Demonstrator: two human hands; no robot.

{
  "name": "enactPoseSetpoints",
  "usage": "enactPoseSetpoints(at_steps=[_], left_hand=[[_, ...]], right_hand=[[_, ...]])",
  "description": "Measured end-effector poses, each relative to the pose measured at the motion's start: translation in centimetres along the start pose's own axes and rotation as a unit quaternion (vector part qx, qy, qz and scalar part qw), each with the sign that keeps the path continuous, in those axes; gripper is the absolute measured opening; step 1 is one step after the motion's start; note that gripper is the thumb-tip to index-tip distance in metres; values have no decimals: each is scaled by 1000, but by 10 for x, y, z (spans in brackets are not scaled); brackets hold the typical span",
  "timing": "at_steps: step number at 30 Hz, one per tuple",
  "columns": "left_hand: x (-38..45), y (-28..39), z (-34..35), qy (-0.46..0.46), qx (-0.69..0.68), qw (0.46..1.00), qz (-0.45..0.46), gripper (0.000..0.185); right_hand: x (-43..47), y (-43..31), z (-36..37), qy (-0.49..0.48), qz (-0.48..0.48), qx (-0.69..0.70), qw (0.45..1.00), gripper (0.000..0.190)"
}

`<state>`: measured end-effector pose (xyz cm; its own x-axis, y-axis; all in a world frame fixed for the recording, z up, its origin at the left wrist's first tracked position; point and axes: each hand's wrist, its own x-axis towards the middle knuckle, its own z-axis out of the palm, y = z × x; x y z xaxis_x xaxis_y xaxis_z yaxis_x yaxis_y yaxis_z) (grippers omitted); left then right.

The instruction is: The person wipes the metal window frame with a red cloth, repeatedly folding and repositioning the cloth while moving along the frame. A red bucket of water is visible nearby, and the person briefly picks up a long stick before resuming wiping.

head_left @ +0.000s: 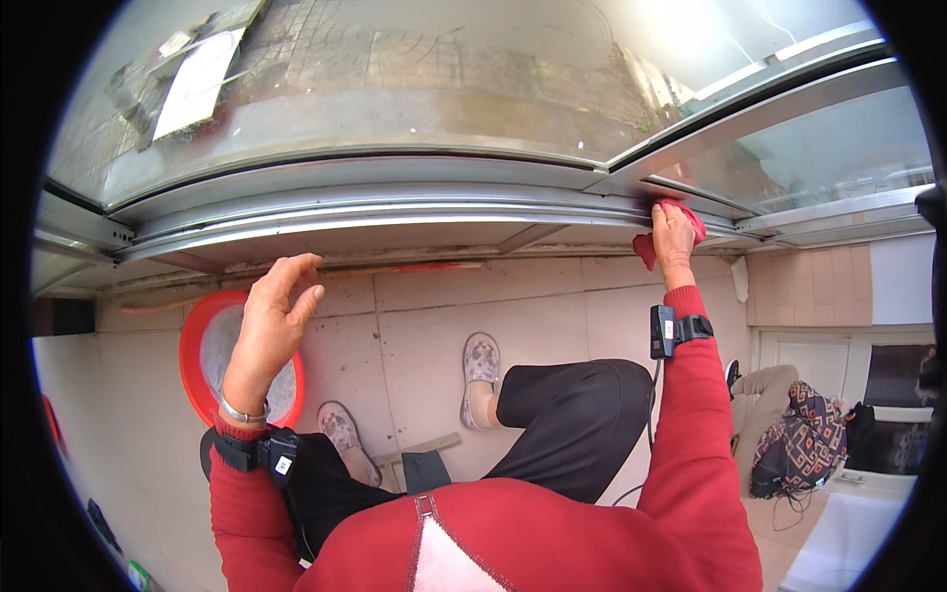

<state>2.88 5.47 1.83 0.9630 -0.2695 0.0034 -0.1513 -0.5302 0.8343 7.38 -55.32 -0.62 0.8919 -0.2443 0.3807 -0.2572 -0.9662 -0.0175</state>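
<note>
My right hand presses a red cloth onto the aluminium sliding-window track, near its right end. Part of the cloth hangs down below the track's edge. My left hand holds nothing; its fingers are slightly bent, with the thumb apart. Beneath that hand and forearm, a red basin of sudsy water stands on the floor, partly hidden by them. Above the track are a large glass pane and, to the right, a framed sash.
A long stick with a red part lies along the wall's foot. My feet rest on the tiled floor, near a low stool. At right, another person in a patterned top is near a white door. A cable runs from my right wrist device.
</note>
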Motion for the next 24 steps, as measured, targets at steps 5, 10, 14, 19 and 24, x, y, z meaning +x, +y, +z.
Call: enactPoseSetpoints(at_steps=[5, 10, 14, 19, 24], left_hand=[[2, 14, 4, -8, -3, 1000, 29, 33], [-4, 19, 6, 17, 8, 999, 48, 33], [-7, 20, -2, 23, 31, 998, 54, 33], [-10, 22, -11, 54, 60, 994, 72, 33], [-10, 20, -15, 57, 68, 993, 79, 32]], right_hand=[[-18, -64, -17, -41, -66, 38, 996, 28], [-29, -128, -29, -23, -83, 61, 994, 24], [-24, -147, -39, 0, -97, 21, 995, 24], [-20, -157, -47, -12, -101, 9, 995, 26], [-26, -112, -45, -78, 70, 391, 914, 25]])
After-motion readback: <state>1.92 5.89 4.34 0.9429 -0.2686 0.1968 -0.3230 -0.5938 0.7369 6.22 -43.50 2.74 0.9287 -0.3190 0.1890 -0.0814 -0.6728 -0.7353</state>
